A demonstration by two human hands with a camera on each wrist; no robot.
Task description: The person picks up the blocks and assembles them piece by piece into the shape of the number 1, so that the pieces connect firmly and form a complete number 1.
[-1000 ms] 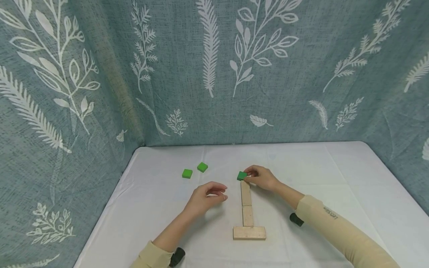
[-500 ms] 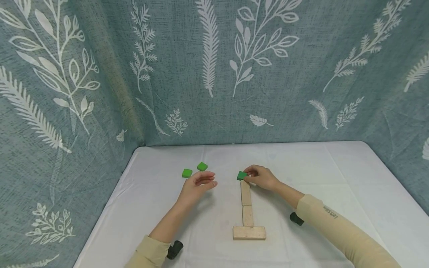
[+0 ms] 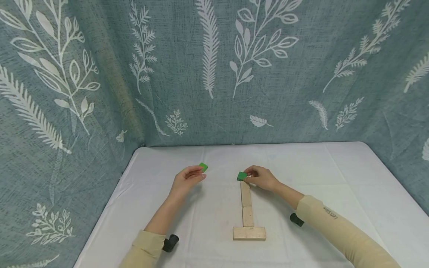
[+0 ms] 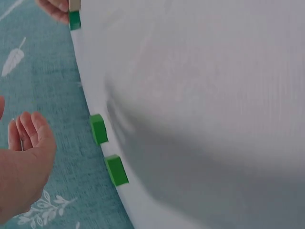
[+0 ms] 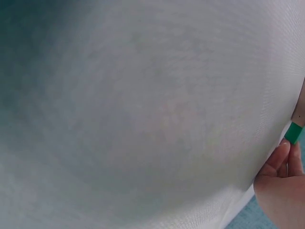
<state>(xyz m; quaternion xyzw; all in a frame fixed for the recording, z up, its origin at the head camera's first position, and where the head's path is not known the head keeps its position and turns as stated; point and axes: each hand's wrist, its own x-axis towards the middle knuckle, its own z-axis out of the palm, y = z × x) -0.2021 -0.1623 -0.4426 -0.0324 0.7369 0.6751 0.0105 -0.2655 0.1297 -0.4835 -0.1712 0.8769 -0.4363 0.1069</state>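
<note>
My right hand [image 3: 263, 178] pinches a dark green block [image 3: 241, 176] at the far end of a line of wooden blocks. Two long wooden blocks, one farther [image 3: 245, 193] and one nearer [image 3: 248, 216], lie end to end, with a wooden crosspiece [image 3: 249, 233] across their near end. To the left, my left hand [image 3: 185, 180] hovers with fingers loosely bent and a gap between thumb and fingers. Beyond its fingertips shows a light green block [image 3: 203, 167]. A second light green block [image 4: 116, 170] appears in the left wrist view; the hand hides it in the head view.
A white cloth [image 3: 301, 160] covers the table. Blue-grey curtain [image 3: 214, 111] with white leaf prints stands behind it and at both sides. Black wrist cameras sit under the left wrist [image 3: 171, 243] and the right wrist [image 3: 296, 219].
My left hand has moved left and away from me, from beside the wooden blocks to the two light green blocks, covering one. The right hand and its green block stay put.
</note>
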